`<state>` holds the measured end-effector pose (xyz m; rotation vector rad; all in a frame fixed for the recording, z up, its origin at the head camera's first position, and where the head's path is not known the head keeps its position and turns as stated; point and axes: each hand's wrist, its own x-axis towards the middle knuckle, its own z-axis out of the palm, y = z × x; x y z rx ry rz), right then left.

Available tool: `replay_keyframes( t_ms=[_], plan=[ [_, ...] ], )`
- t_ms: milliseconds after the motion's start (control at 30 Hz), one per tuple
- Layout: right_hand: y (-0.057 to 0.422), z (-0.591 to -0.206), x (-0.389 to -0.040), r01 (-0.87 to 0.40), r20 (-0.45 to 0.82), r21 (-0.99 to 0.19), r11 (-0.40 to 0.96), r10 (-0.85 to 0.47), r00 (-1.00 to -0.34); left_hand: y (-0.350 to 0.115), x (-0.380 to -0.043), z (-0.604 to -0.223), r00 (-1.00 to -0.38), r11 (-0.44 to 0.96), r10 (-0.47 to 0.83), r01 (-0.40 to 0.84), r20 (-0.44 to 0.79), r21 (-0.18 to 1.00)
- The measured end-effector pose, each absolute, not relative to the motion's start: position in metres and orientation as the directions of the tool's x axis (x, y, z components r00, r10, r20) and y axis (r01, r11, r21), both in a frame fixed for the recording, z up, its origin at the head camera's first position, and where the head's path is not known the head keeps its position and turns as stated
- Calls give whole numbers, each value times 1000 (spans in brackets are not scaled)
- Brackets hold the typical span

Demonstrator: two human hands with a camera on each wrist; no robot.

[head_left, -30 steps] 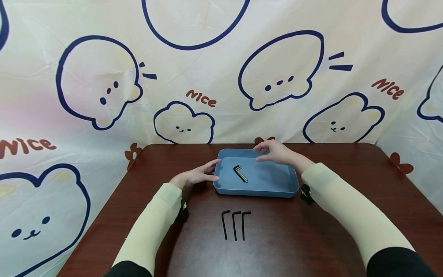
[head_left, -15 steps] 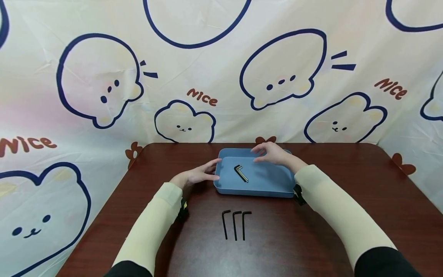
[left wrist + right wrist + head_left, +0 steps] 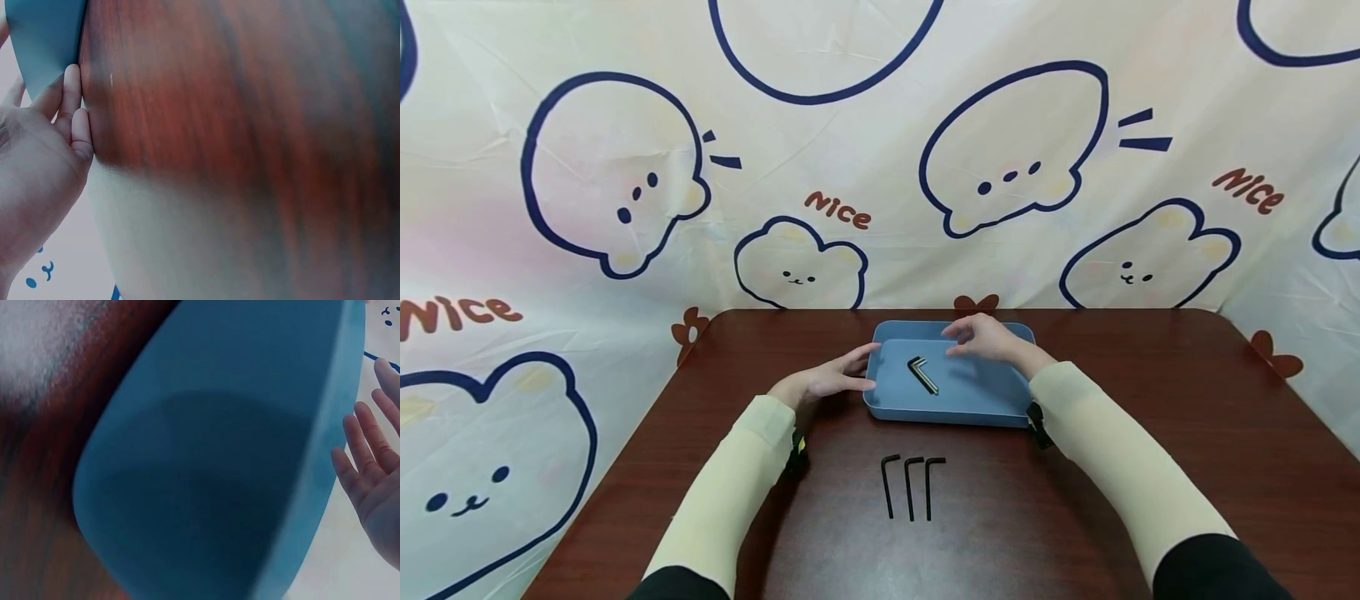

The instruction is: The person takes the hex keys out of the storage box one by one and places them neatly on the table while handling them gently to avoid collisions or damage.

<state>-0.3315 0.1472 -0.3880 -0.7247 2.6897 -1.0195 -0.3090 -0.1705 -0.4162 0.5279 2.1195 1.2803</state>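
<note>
A blue tray point(image 3: 970, 392) lies toward the back of the table. In it rests a small cluster of L-shaped hex keys point(image 3: 922, 377), close together, dark and brassy; how many I cannot tell. My left hand point(image 3: 826, 377) touches the tray's left side with extended fingers, as the left wrist view also shows. Over the tray's right half hovers my right hand point(image 3: 988, 340), its fingers loosely bent and holding nothing. In the right wrist view that hand point(image 3: 378, 481) appears beyond the tray wall, fingers spread. Three black hex keys point(image 3: 910, 488) lie side by side in front of the tray.
The brown wooden table point(image 3: 1075, 517) reaches back to a printed cloth point(image 3: 895, 167) with cartoon bears. A dark device sits at each wrist, the right one point(image 3: 1039, 425) close to the tray's front right corner.
My right hand has shifted slightly left and a little lower over the tray, and its forearm has swung left. The left hand, tray and hex keys stay where they were.
</note>
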Motion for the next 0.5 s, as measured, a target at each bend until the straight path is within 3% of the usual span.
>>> replay_keyframes(
  t_ms=[500],
  plan=[
    [126,-406,-325,-404,-34,-649,644,-555,-831,-170,-311,-419,-737,441,616,30,-279,897]
  ],
)
